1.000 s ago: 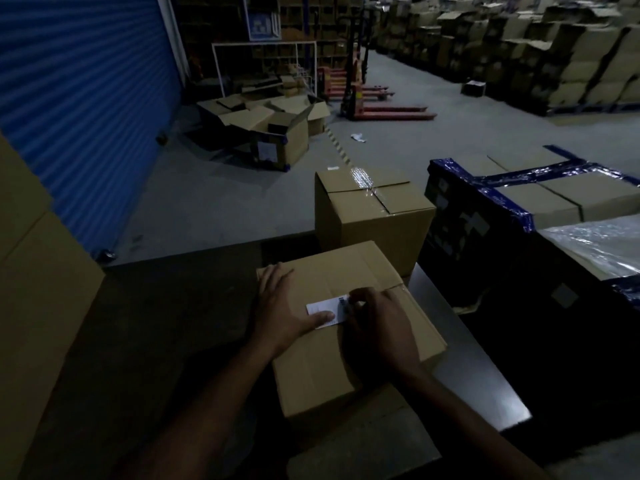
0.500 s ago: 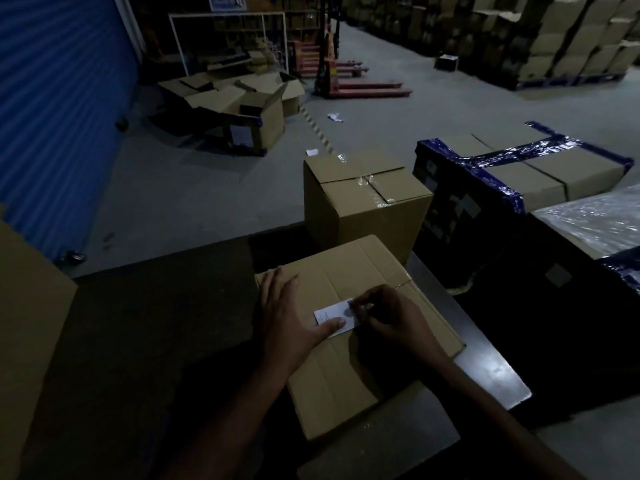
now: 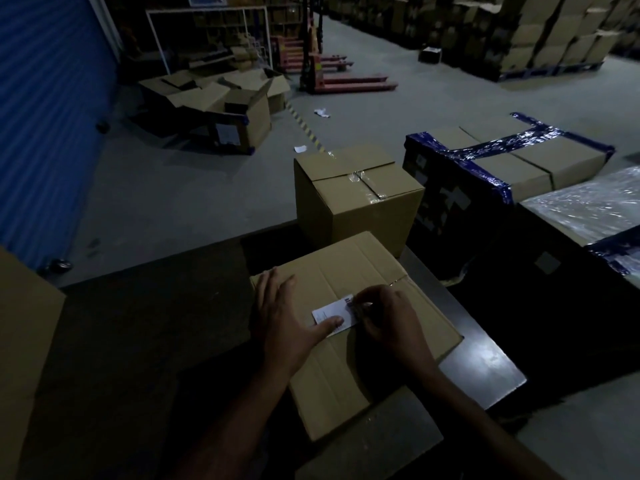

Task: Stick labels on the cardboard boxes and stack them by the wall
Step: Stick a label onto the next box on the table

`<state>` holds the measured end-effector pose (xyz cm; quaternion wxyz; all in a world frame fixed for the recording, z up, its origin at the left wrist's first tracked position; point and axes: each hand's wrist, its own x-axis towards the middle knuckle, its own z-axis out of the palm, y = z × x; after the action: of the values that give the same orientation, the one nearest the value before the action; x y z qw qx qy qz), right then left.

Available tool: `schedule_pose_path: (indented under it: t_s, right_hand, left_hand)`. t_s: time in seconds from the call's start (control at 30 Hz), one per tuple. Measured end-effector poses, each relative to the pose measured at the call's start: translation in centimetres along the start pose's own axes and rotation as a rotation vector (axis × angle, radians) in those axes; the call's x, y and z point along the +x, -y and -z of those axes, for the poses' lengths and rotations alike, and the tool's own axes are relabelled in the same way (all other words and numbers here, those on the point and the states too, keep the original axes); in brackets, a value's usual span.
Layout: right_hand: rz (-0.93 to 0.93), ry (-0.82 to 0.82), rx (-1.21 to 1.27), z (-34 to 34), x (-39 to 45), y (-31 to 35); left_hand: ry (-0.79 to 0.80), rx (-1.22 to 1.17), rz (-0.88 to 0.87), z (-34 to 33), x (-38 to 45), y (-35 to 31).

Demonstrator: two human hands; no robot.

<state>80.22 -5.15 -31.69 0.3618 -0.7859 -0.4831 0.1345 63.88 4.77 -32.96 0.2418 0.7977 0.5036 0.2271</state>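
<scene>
A closed cardboard box (image 3: 360,271) lies on the dark table (image 3: 138,341) in front of me. A white label (image 3: 329,310) sits on its top. My left hand (image 3: 284,317) lies flat on the box, its thumb pressing the label's near edge. My right hand (image 3: 391,320) has curled fingers at the label's right end, where a dark barcode shows; whether it pinches the label is hard to see. A second, taller taped box (image 3: 356,199) stands just beyond the first.
A blue roller door (image 3: 45,116) fills the left. A large cardboard box (image 3: 24,341) stands at the near left. Blue-taped cartons (image 3: 512,161) sit right. Open boxes (image 3: 221,102) and a red pallet jack (image 3: 339,81) are on the floor beyond.
The view has tilted down and shifted slightly. My right hand's fingers have worked along the label's right end; my left hand stays flat with its thumb on the label.
</scene>
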Motion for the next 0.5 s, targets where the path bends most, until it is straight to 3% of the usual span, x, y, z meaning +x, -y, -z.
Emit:
schedule_pose_path:
  t_s: [0.13,0.27,0.4,0.5]
  right_hand:
    - [-0.028,0.071,0.228,1.2,0.0,-0.3]
    - [0.000,0.023,0.056,0.7,-0.4,-0.2]
    - [-0.027,0.074,0.232,1.7,-0.9,-0.2]
    - [0.005,0.034,0.131,1.7,-1.3,0.1]
  left_hand:
    - [-0.015,-0.008,0.001,0.1,-0.1,-0.2]
    - [-0.011,0.009,0.000,0.1,0.0,-0.1]
    - [-0.017,0.017,-0.008,0.1,0.0,-0.1]
    - [-0.012,0.010,-0.001,0.1,-0.1,-0.2]
